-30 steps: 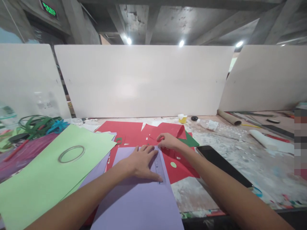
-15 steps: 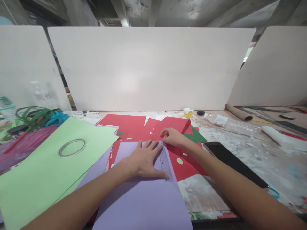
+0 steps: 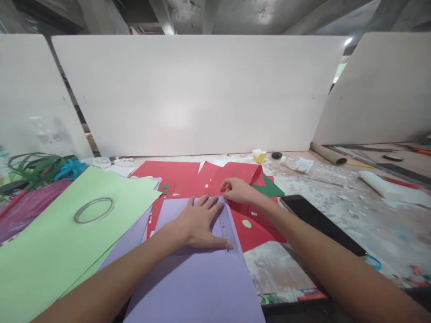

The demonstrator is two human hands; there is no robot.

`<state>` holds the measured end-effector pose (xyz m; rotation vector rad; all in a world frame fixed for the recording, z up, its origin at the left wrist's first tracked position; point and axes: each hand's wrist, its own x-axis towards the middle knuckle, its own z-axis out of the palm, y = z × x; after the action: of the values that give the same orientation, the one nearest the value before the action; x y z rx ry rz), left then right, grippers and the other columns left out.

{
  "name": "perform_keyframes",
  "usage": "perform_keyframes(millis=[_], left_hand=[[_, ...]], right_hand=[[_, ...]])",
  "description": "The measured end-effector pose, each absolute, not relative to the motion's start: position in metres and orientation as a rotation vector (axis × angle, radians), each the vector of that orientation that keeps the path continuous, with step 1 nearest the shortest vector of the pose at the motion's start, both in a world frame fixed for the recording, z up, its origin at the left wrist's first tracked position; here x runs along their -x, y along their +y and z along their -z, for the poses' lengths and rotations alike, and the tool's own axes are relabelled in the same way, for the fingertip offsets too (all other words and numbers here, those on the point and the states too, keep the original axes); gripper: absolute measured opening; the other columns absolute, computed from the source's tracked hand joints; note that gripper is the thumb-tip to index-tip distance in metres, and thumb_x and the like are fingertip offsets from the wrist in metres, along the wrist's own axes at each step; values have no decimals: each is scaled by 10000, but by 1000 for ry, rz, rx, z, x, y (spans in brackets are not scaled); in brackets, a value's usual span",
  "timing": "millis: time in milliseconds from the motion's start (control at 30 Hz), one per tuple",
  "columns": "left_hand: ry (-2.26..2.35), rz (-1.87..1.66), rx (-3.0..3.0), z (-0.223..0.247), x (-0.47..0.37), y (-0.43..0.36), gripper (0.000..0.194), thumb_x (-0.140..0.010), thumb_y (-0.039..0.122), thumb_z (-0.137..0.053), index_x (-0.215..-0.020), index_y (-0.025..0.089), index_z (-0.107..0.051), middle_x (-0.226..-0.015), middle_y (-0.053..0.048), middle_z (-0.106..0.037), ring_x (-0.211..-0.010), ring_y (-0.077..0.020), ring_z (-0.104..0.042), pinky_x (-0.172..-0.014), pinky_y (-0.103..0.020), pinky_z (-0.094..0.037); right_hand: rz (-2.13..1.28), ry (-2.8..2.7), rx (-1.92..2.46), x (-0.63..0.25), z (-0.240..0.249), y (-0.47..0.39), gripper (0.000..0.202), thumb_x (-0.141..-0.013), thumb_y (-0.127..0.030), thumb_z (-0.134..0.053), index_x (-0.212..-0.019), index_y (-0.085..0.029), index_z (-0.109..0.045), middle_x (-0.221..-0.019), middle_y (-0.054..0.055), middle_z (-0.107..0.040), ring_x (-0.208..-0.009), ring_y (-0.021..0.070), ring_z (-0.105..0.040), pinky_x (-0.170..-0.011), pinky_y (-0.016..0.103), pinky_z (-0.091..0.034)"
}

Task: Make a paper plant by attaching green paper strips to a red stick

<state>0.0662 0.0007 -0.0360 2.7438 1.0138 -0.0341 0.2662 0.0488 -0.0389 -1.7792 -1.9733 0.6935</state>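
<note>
A sheet of purple paper (image 3: 195, 282) lies before me with a clear ruler (image 3: 227, 229) along its right side. My left hand (image 3: 198, 226) is spread flat over the sheet, its thumb on the ruler's near end and its fingertips toward the far end. At the ruler's far end, by the paper's top edge, my right hand (image 3: 237, 190) is closed with its fingers bent. Whatever it pinches is hidden or too small to name. Red paper (image 3: 182, 172) with small cut-out scraps lies beneath and beyond the purple sheet.
Green sheets (image 3: 101, 242) carry a tape roll (image 3: 94, 211) at left. A phone (image 3: 323, 224) lies right of my right forearm. Farther back are a yellow tub (image 3: 259, 156), a plastic bottle (image 3: 303, 166) and a cardboard tube (image 3: 328, 154). White boards (image 3: 202, 94) stand behind.
The camera view has turned slightly right, so everything sits a little farther left. Both hands keep nearly the same place on the paper and ruler.
</note>
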Motion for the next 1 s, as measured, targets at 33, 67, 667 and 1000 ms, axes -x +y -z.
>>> perform_keyframes(millis=[33,67,667,1000], left_hand=[[1012,36,-2744,36,-66,1,1074,-683,888,-414,-1510,217,-273,-1589,-121,-240,-1452,-398,-158,-1122,-624,-188],[1010,36,-2746,37,-66,1,1079,-680,891,-413,-1511,216,-272,-1588,-122,-241,-1452,-398,-157,-1122,-623,-188],[985,34,-2761,36,-66,3,1046,-678,869,-442,-1487,217,-316,-1563,-122,-304,-1430,-396,-213,-1103,-619,-232],[982,32,-2755,36,-66,3,1047,-681,870,-432,-1494,226,-295,-1567,-116,-297,-1430,-408,-214,-1116,-616,-201]], right_hand=[[-690,-1976,1778,-266,39,49,269,-660,-69,-632,-913,-156,-657,-894,69,-690,-786,182,-623,-662,235,-436],[-688,-1978,1777,-267,39,49,263,-658,-64,-631,-903,-156,-655,-891,69,-687,-787,180,-620,-659,232,-432],[-908,-1890,1737,-273,39,49,200,-703,-77,-612,-881,-165,-591,-581,-12,-598,-485,144,-586,-484,230,-427],[-979,-1848,1711,-277,41,49,175,-740,-124,-608,-909,-161,-581,-577,5,-622,-514,154,-612,-504,236,-453]])
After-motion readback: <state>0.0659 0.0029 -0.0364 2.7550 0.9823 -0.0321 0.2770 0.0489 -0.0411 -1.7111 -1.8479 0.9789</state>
